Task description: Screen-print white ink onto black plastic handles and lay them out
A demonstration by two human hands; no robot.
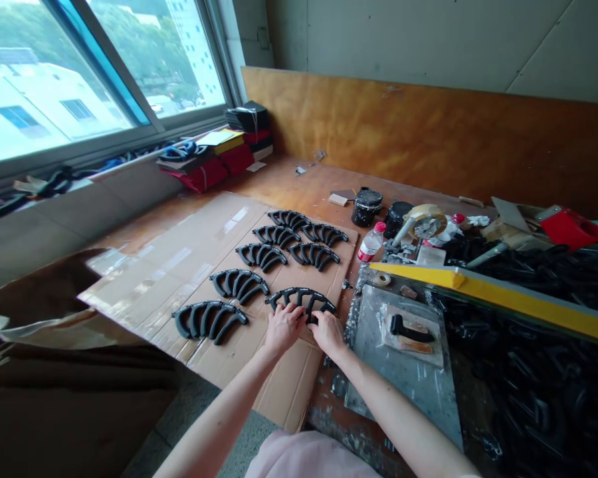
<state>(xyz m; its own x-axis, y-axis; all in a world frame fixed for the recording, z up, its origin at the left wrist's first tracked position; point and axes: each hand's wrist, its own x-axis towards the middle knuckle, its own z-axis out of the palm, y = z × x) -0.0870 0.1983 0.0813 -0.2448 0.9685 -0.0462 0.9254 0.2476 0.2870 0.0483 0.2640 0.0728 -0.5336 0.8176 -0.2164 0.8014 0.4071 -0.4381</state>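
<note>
Two hands [285, 325], perhaps eight black-piece rows [206, 318].

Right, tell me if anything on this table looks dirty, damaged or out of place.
A single black piece stands out: it lies on a small board on the metal plate, while the fan-shaped sets lie arranged on the cardboard. The plate also looks messy, smeared with pale residue.

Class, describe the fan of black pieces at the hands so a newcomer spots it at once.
Find the cardboard sheet on the table. On its near right lies a fan of black pieces, the only one touched by the left hand and right hand.
</note>
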